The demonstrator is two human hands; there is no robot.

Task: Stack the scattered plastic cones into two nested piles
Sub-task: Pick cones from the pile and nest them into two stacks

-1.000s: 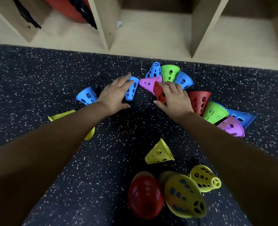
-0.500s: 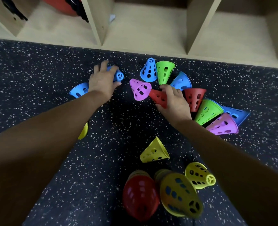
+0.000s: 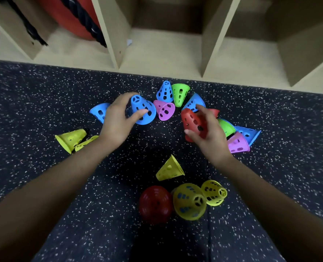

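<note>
My left hand (image 3: 117, 120) grips a blue cone (image 3: 142, 109) and holds it upright, tip up, above the floor. My right hand (image 3: 209, 132) grips a red cone (image 3: 191, 120), lifted and tilted. Near me stand two nested piles: a red pile (image 3: 155, 204) and a yellow-topped pile (image 3: 189, 203) with blue showing through its holes. Loose cones lie around: a pink one (image 3: 165, 109), blue (image 3: 165, 91), green (image 3: 180, 94), blue (image 3: 192, 103), a blue one (image 3: 99, 112) behind my left hand, yellow ones (image 3: 70, 139) (image 3: 169, 169) (image 3: 213, 192).
To the right of my right hand lie green (image 3: 226, 126), pink (image 3: 237, 143) and blue (image 3: 249, 133) cones in a row. Wooden cubby shelves (image 3: 162, 52) line the far edge of the speckled dark floor (image 3: 33, 103); a red ball with black rope (image 3: 71, 14) sits in one.
My left hand has lifted the blue cone and turned it tip up. My right hand has picked the red cone off the floor and raised it.
</note>
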